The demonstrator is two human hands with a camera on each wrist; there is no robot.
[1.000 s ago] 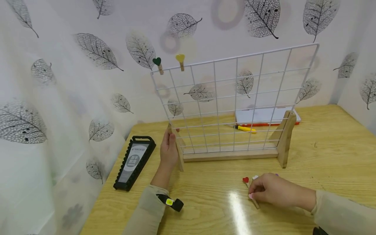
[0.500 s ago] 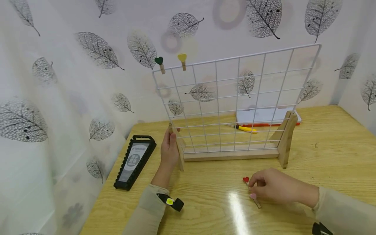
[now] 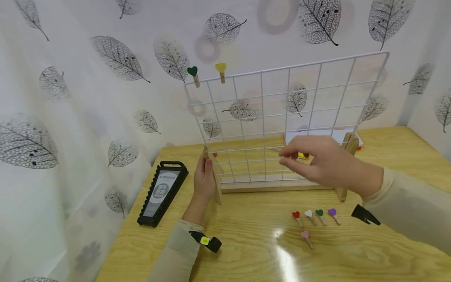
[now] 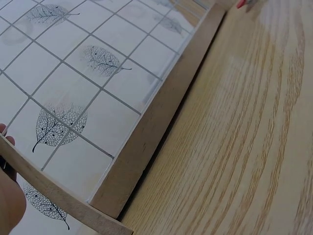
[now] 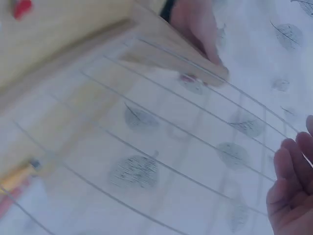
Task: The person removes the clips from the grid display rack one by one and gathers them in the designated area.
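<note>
A white wire grid (image 3: 275, 117) stands in a wooden base. My left hand (image 3: 204, 178) grips the left wooden upright of this stand; in the left wrist view only part of the hand (image 4: 10, 200) shows. A green heart clothespin (image 3: 193, 74) and a yellow heart clothespin (image 3: 221, 71) are clipped to the top wire at left. My right hand (image 3: 324, 162) is raised before the grid's lower right, thumb and forefinger slightly apart, nothing visible between them. On the table lie red (image 3: 297, 217), white (image 3: 310, 216), green (image 3: 320, 216), purple (image 3: 333, 215) and pink (image 3: 305, 237) heart clothespins.
A black tray with a grey label (image 3: 162, 194) lies left of the stand. Behind the grid are a flat white case (image 3: 292, 135) with a red edge and a yellow-handled screwdriver (image 5: 19, 174), partly hidden by my right hand. A leaf-printed curtain (image 3: 88, 98) hangs behind.
My right hand has risen from the clothespins on the table to the front of the grid, uncovering the row. The left hand stays on the upright.
</note>
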